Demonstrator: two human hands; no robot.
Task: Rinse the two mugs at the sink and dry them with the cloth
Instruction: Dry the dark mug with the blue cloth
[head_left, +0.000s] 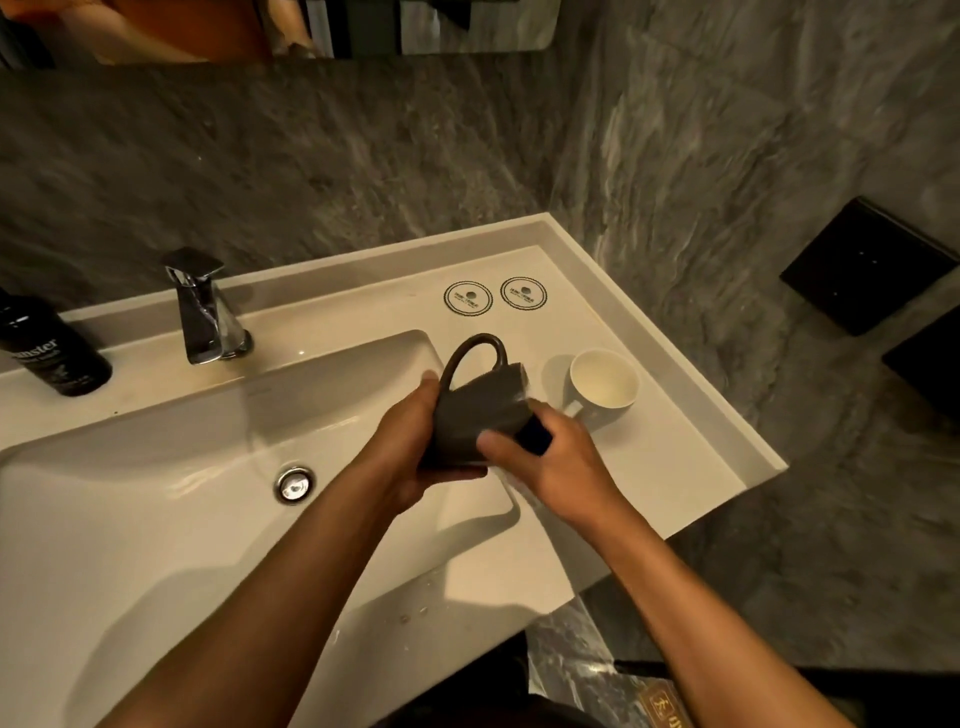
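A dark grey mug (475, 415) is held tilted over the right edge of the sink basin (156, 493), with its looped handle pointing up and its mouth turned to the right. My left hand (410, 441) grips its body from the left and below. My right hand (563, 462) is at the mug's mouth, thumb on the outer wall and the other fingers curled at the rim. A pale blur shows by the rim; I cannot tell whether it is the cloth. A white mug (605, 379) stands upright on the counter just right of the dark one, apart from both hands.
A chrome tap (205, 312) stands behind the basin with no water running. The drain plug (294, 485) is in the basin floor. A black bottle (52, 348) stands at the far left. Two round coasters (467, 298) (523, 293) lie at the back of the counter. A stone wall closes the right side.
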